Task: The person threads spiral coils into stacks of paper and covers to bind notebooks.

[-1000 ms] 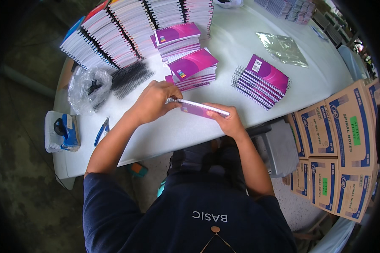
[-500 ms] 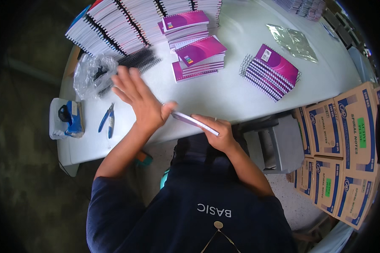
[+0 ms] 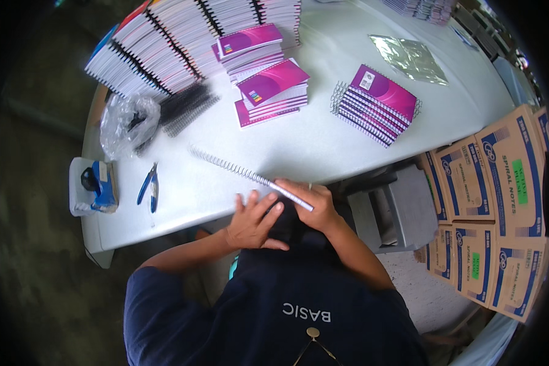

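Observation:
My right hand (image 3: 314,204) is closed on a small notebook (image 3: 294,197), held edge-on in front of my body at the table's near side. A pale spiral coil (image 3: 229,165) sticks out from the notebook's end, slanting up and left over the table. How far it runs through the notebook's holes is hidden. Just below the coil and notebook, my left hand (image 3: 256,222) is open with fingers spread; its fingertips come close to the notebook, and I cannot tell whether they touch it.
Purple notebooks (image 3: 274,82) are stacked mid-table; a spiral-bound pile (image 3: 378,107) lies right, near a silvery packet (image 3: 409,58). Tall black-coiled books (image 3: 146,49), loose coils (image 3: 192,110), a plastic bag (image 3: 128,125), blue-handled pliers (image 3: 149,186) and a tub (image 3: 82,189) are left. Cartons (image 3: 512,177) stand right.
My left hand has dropped from over the table toward my body, beside the notebook. The coil now shows stretching out from the notebook. My right hand keeps its hold; the whole view has shifted slightly.

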`<state>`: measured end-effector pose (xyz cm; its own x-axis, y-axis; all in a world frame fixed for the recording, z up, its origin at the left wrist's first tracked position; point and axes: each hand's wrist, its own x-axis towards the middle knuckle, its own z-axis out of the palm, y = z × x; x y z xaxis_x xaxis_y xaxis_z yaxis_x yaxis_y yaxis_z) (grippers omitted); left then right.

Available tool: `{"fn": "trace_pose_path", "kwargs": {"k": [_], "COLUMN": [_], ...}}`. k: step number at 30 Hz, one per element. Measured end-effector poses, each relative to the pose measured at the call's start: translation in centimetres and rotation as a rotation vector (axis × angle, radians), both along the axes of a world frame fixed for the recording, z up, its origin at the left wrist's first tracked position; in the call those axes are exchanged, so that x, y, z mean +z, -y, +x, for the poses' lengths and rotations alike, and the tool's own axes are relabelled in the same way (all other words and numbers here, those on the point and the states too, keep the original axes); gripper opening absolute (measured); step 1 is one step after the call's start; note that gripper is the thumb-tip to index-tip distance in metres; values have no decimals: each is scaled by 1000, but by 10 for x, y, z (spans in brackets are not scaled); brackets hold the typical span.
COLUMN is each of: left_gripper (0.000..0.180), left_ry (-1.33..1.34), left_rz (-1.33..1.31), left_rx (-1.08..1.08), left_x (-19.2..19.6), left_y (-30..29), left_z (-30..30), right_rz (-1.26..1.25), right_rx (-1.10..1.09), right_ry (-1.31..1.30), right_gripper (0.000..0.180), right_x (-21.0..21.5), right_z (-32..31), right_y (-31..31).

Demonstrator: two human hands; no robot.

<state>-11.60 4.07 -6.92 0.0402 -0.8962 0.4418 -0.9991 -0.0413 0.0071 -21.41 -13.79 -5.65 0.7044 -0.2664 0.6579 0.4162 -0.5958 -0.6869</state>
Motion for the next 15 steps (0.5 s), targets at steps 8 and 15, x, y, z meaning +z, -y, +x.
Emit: {"fn": "trace_pose_path", "kwargs": {"k": [8, 15], "left_gripper": [111, 108], "left_ry": [-121, -70], "left_rz": [-130, -433], "left_rx": [-161, 119], "left_x": [1, 24], "left_y": [26, 62], "left_z": [2, 28], "right_rz": [120, -113], "right_rx": [-77, -43], "right_ry": [-13, 82], "right_gripper": [53, 53], "right_x": [-6, 6], "right_z": [-3, 6], "right_y": [1, -8]}}
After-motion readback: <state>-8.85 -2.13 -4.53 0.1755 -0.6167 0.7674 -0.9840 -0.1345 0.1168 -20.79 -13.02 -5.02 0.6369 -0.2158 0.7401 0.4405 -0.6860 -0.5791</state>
